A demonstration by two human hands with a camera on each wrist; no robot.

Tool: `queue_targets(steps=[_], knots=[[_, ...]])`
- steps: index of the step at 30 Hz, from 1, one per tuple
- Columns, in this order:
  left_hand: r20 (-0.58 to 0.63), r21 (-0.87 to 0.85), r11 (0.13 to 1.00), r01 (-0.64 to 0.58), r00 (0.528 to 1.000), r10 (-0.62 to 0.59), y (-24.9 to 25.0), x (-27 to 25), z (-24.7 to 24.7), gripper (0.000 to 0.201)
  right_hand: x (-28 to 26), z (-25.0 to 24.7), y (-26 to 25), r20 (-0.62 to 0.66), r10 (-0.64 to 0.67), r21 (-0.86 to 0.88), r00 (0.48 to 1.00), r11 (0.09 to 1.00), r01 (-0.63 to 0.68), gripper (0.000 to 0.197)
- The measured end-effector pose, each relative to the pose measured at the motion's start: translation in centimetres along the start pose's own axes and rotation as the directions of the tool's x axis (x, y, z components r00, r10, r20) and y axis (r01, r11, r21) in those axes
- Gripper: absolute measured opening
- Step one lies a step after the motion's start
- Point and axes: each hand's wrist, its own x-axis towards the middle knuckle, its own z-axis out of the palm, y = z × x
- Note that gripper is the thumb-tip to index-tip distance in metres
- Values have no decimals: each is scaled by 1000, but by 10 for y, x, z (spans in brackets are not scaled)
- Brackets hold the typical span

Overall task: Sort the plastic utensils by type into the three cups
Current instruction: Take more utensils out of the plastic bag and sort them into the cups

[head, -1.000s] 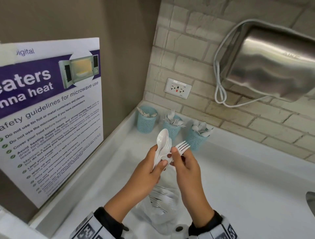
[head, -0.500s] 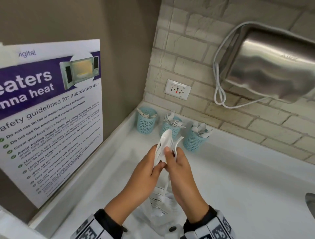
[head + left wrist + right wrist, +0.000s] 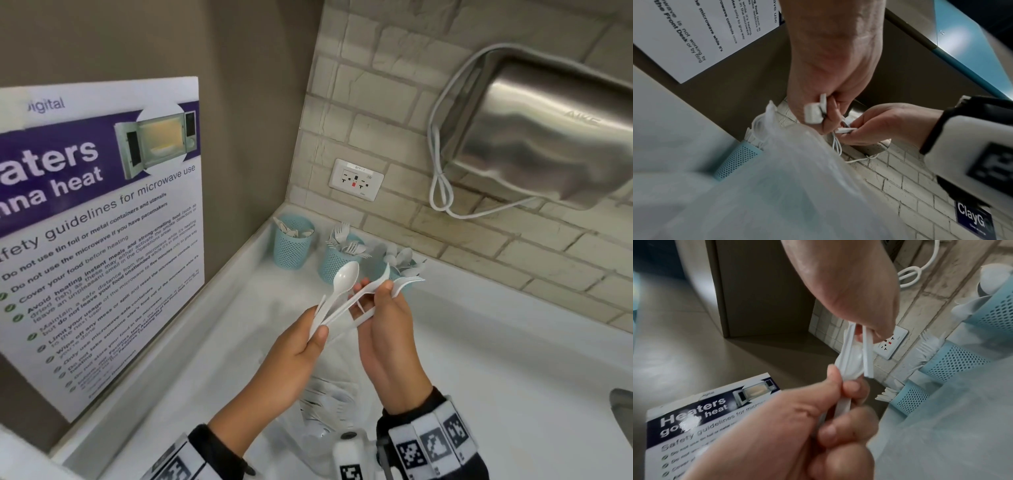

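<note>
My left hand (image 3: 317, 330) grips the handle ends of a bunch of white plastic utensils (image 3: 813, 113). A spoon (image 3: 346, 277) stands up out of it. My right hand (image 3: 376, 294) pinches forks (image 3: 409, 282) from the same bunch; they lean away to the right, tines out. Three blue mesh cups stand at the back wall. The left cup (image 3: 293, 245) holds knives and the middle cup (image 3: 337, 262) holds forks. The right cup (image 3: 406, 272), which holds spoons, is partly hidden by the held forks. The right wrist view shows both hands on the utensil handles (image 3: 851, 353).
A clear plastic bag (image 3: 329, 404) with more utensils lies on the white counter (image 3: 479, 359) under my hands. A microwave poster (image 3: 102, 222) leans at the left. A wall socket (image 3: 356, 180) and a steel hand dryer (image 3: 548, 144) with a looped cord are on the brick wall.
My right hand went back to the bunch with its fork, then drew forks out to the right. The bunch now fans open. The spoon stays in my left hand.
</note>
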Motion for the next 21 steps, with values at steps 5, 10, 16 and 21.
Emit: queue_targets(steps=[5, 10, 16, 21], knots=[[-79, -75, 996, 52, 995, -58, -5, 2, -5, 25, 23, -3, -18, -32, 52, 221, 998, 974, -44, 23], [-102, -171, 971, 169, 977, -188, -2, 6, -11, 30, 63, -3, -24, 92, 258, -113, 962, 962, -247, 16], [-101, -241, 944, 226, 961, -256, 2, 7, -17, 31, 107, 9, -36, 84, 128, -165, 988, 980, -113, 31], [-106, -245, 935, 257, 951, -290, 3, 8, -21, 30, 150, 12, -43, 46, -80, -155, 996, 984, 86, 37]])
